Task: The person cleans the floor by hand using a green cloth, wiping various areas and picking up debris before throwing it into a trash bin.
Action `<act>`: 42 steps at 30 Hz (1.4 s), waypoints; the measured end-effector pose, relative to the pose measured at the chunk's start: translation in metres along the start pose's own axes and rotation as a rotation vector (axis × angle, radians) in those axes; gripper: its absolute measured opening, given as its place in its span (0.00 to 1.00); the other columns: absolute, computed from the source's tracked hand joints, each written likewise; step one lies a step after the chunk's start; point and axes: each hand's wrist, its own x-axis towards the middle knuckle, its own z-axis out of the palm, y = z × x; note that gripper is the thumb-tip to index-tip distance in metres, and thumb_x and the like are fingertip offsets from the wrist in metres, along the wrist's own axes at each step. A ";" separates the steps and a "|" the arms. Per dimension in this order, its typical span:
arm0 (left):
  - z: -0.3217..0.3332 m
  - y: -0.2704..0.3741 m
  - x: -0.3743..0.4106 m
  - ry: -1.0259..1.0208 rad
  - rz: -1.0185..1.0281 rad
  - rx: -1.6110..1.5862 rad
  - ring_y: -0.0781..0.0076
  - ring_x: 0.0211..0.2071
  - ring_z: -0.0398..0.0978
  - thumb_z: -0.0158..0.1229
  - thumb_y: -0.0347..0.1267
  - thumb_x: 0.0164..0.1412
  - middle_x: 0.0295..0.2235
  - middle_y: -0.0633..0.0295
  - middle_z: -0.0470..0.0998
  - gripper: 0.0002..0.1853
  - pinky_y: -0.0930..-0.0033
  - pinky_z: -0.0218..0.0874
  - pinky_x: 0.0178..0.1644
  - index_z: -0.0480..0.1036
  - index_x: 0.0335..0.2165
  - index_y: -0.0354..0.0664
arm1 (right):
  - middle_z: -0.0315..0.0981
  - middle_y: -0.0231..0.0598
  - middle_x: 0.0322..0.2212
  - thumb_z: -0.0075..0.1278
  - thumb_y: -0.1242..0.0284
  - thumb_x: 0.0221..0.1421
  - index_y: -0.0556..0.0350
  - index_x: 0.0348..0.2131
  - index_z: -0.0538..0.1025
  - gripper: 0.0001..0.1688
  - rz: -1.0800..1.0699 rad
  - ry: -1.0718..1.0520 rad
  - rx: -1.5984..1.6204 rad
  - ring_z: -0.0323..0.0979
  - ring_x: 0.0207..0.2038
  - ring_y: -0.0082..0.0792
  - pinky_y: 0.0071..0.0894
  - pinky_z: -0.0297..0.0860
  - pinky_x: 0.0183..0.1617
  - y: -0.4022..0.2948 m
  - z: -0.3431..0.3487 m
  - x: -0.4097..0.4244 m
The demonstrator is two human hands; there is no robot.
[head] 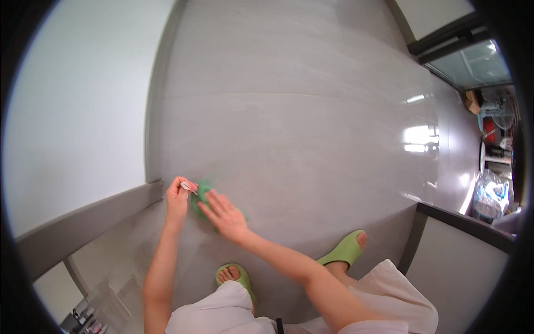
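In front of me, over the grey tiled floor (283,137), my left hand (179,194) pinches a small white piece, perhaps a tag, between thumb and fingers. A soft green thing (202,204), blurred and possibly a cloth or thin bag, lies between my hands. My right hand (225,215) reaches across it with fingers stretched out and partly covers it. Whether the white piece is joined to the green thing, I cannot tell. Below are my feet in green slides, the left slide (246,284) and the right slide (348,250).
A white wall (79,104) with grey skirting (153,125) runs along the left, its corner close to my left hand. At right are a dark-framed glass door (471,62), a fan (498,110), a cardboard box (472,102) and a clear plastic bag (491,196). A dark-edged panel (459,267) stands lower right.
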 end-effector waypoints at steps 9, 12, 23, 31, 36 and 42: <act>-0.079 -0.026 -0.112 0.259 -0.075 -0.020 0.76 0.32 0.72 0.45 0.23 0.64 0.26 0.65 0.72 0.07 0.72 0.64 0.42 0.66 0.28 0.39 | 0.66 0.51 0.54 0.42 0.86 0.48 0.53 0.59 0.66 0.36 0.246 0.315 -0.025 0.67 0.51 0.53 0.48 0.66 0.53 0.146 -0.056 0.040; -0.096 -0.064 -0.139 0.378 -0.157 -0.037 0.76 0.30 0.71 0.44 0.22 0.62 0.24 0.66 0.71 0.07 0.71 0.64 0.40 0.66 0.27 0.40 | 0.64 0.53 0.55 0.39 0.88 0.49 0.52 0.60 0.64 0.37 0.456 0.423 -0.106 0.61 0.58 0.55 0.47 0.60 0.62 0.207 -0.122 0.058; -0.119 -0.060 -0.157 0.609 -0.187 -0.106 0.84 0.20 0.51 0.40 0.30 0.61 0.18 0.73 0.56 0.12 0.75 0.42 0.23 0.58 0.21 0.45 | 0.66 0.38 0.57 0.50 0.78 0.46 0.43 0.56 0.69 0.34 -0.268 -0.223 0.163 0.60 0.62 0.41 0.38 0.60 0.65 -0.028 0.050 0.058; -0.142 -0.034 -0.170 0.815 -0.230 -0.019 0.83 0.18 0.51 0.48 0.44 0.64 0.15 0.73 0.51 0.22 0.74 0.43 0.23 0.54 0.18 0.48 | 0.71 0.47 0.52 0.45 0.85 0.47 0.51 0.53 0.71 0.32 -0.138 -0.003 0.124 0.71 0.52 0.48 0.43 0.71 0.52 0.013 0.023 0.043; -0.171 -0.053 -0.198 0.871 -0.300 -0.129 0.80 0.16 0.53 0.49 0.45 0.62 0.14 0.72 0.55 0.21 0.73 0.46 0.21 0.57 0.18 0.48 | 0.66 0.50 0.56 0.39 0.89 0.48 0.53 0.58 0.68 0.36 0.197 0.228 0.044 0.60 0.61 0.51 0.45 0.58 0.64 0.143 -0.080 0.072; -0.167 -0.067 -0.214 0.882 -0.303 -0.259 0.80 0.15 0.57 0.46 0.41 0.61 0.13 0.71 0.56 0.19 0.74 0.48 0.19 0.59 0.17 0.48 | 0.69 0.48 0.53 0.43 0.87 0.43 0.49 0.54 0.73 0.36 0.066 0.190 -0.097 0.64 0.59 0.50 0.47 0.62 0.62 0.066 0.000 0.044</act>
